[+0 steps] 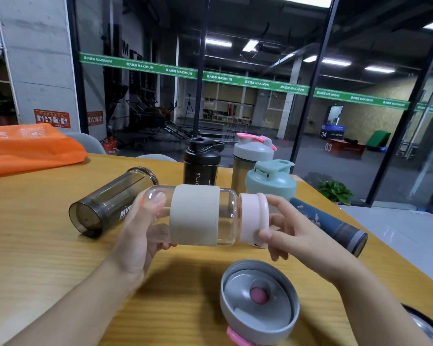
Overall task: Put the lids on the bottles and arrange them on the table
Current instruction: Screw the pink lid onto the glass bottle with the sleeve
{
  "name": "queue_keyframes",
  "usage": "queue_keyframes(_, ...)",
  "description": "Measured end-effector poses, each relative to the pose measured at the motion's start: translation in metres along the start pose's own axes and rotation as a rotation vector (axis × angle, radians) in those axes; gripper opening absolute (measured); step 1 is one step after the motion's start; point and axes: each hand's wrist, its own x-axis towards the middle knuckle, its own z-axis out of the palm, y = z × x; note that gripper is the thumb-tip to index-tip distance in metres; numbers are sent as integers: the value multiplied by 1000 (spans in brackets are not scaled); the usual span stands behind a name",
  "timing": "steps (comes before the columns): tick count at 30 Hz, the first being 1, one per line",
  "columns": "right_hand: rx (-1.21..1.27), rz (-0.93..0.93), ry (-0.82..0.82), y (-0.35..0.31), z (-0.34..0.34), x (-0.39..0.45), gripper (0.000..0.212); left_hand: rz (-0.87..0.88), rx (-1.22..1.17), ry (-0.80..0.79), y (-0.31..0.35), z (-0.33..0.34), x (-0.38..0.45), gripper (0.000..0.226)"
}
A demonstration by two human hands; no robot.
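My left hand (pixel 141 228) grips the base of a clear glass bottle with a grey sleeve (pixel 195 214), held sideways above the wooden table (pixel 35 245). On its neck sits a pale pink lid (pixel 253 217), pinched by the fingers of my right hand (pixel 288 228). A smoky open bottle (pixel 110 202) lies on its side to the left. A grey lid with a pink tab (pixel 259 298) lies upside down near me. At the back stand a black capped bottle (pixel 201 162), a grey-and-pink capped bottle (pixel 251 156) and a teal-lidded bottle (pixel 270 182).
A dark blue flask (pixel 333 226) lies on its side at the right. An orange bag (pixel 28 148) rests on the table's far left. A dark round rim (pixel 428 325) shows at the lower right corner. A glass wall runs behind the table; the table edge slants along the right.
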Motion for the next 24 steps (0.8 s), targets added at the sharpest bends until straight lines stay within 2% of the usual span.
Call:
queue_keyframes(4, -49, 22, 38, -1, 3, 2, 57, 11, 6, -3, 0, 2, -1, 73)
queue_keyframes(7, -53, 30, 60, 1, 3, 2, 63, 11, 1, 4, 1, 1, -1, 70)
queue_keyframes(11, -8, 25, 83, 4, 0, 2, 73, 6, 10, 9, 0, -1, -1, 77)
queue_keyframes(17, 83, -113, -3, 4, -2, 0, 78, 6, 9, 5, 0, 0, -1, 77)
queue_keyframes(24, 7, -42, 57, 0, 0, 0, 54, 20, 22, 12, 1, 2, -3, 68)
